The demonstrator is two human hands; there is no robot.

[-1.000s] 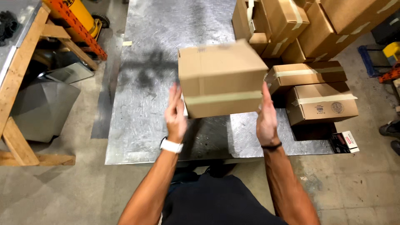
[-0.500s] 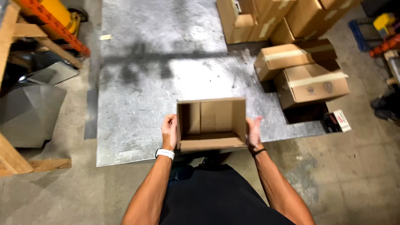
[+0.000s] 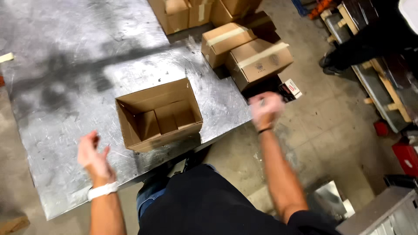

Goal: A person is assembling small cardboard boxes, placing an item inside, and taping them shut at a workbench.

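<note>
Brown cardboard box (image 3: 159, 114) open-topped, empty, upright on metal sheet (image 3: 65, 87); left hand (image 3: 92, 156), right hand (image 3: 265, 109) fingers spread, holding nothing

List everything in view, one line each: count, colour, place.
open cardboard box: one, brown, empty, on the metal table's near part
metal table: one, silver, scuffed, left and centre
taped cardboard boxes: at least five, brown, at the table's far right edge
small printed box: one, white and dark, below those boxes
wooden frame: one, pale, right
another person's shoe: dark, upper right
left hand: empty, over the table
right hand: blurred, beyond the table edge
</note>
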